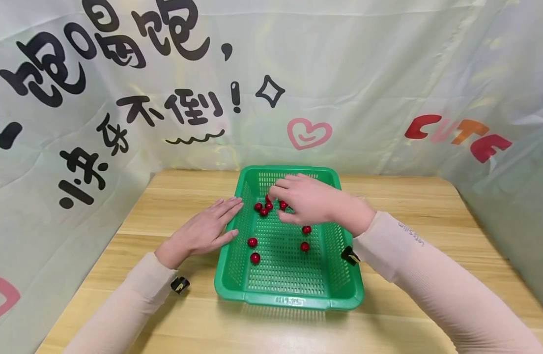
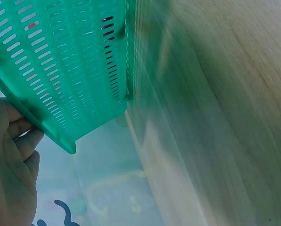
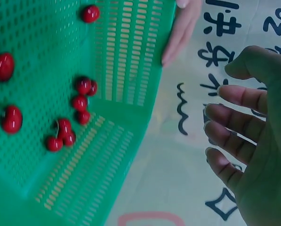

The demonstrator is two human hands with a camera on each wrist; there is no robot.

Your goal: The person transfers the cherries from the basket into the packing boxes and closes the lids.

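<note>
A green plastic basket (image 1: 289,301) with slotted walls stands on the table, and several red cherries (image 1: 255,257) lie on its floor. Some cherries (image 3: 80,102) cluster near the far end; others are scattered singly. My left hand (image 1: 205,228) rests on the basket's left rim, its fingers fairly straight; the left wrist view shows its fingertips (image 2: 28,136) against the rim. Over the far half of the basket hovers my right hand (image 1: 308,199), fingers loosely bent and apart from the thumb. In the right wrist view nothing shows between that hand's fingers (image 3: 234,113).
The basket sits on a light wooden table (image 1: 187,196). Pale cloth (image 1: 364,73) with printed lettering and hearts hangs behind and on both sides. A black clip-like piece (image 1: 180,284) is at the left cuff, another (image 1: 351,255) at the right.
</note>
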